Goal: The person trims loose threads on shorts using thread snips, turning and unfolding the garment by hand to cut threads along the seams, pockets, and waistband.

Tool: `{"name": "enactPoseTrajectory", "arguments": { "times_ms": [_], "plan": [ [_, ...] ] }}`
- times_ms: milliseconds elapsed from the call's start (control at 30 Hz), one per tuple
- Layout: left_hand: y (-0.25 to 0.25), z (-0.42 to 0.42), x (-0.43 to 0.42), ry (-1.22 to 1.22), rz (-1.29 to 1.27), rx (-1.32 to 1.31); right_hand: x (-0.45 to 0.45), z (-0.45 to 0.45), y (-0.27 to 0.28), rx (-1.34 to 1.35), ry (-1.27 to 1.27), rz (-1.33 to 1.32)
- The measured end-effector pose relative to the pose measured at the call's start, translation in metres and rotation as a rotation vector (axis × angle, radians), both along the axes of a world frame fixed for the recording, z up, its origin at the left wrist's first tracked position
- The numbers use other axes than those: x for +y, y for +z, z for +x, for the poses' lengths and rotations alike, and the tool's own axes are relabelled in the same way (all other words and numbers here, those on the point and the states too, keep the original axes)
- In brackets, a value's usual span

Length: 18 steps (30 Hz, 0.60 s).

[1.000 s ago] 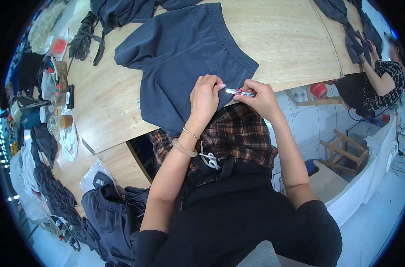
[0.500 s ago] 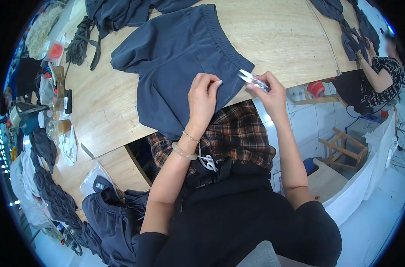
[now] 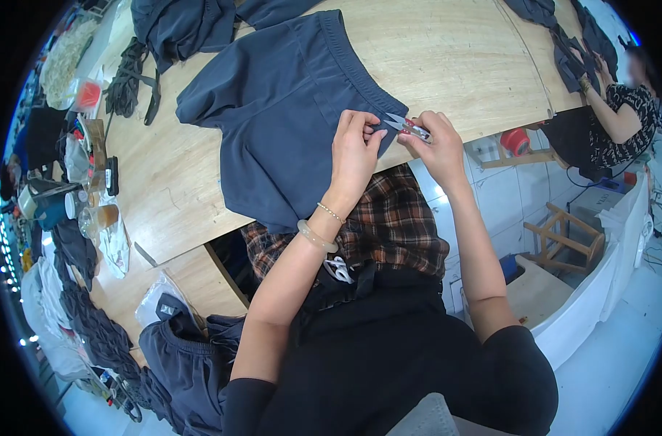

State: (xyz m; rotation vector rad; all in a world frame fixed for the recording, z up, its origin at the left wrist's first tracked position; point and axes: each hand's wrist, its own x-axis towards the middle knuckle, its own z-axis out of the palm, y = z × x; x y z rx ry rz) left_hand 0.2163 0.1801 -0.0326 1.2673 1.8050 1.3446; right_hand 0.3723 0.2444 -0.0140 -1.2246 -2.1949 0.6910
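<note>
Dark grey-blue shorts point(image 3: 273, 123) with a gathered elastic waistband lie on the wooden table, partly hanging over its front edge. Over the corner by the waistband, my left hand point(image 3: 356, 149) is closed in a pinch; what sits between its fingertips is too small to make out. My right hand point(image 3: 438, 149) grips a pair of thread snips point(image 3: 409, 128), with the blades pointing left toward the left fingertips. The blade tips are close to the left fingers, above the cloth.
More dark garments point(image 3: 182, 29) lie at the table's back. At left are dark cords point(image 3: 125, 76), a cup of brown drink point(image 3: 102, 216) and a phone point(image 3: 111, 174). Dark shorts point(image 3: 178, 349) sit lower left. A co-worker point(image 3: 622, 123) handles dark cloth at right, near a wooden stool point(image 3: 567, 236).
My left hand has moved right and up, bringing its pinched fingers close to the snips. The snips shifted slightly, and the shorts slid a little left in view.
</note>
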Motion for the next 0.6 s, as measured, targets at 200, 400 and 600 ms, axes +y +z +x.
{"name": "enactPoseTrajectory", "arguments": {
  "times_ms": [200,400,600],
  "plan": [
    [-0.007,0.001,0.006,0.025,-0.054,-0.075,0.002,-0.005,-0.012,0.412,-0.092,-0.405],
    [0.002,0.009,0.013,0.057,-0.029,-0.002,0.003,-0.008,-0.007,0.696,-0.056,-0.552],
    [-0.004,0.008,0.018,0.077,-0.04,0.169,0.006,-0.003,0.001,0.733,-0.086,-0.578]
  ]
}}
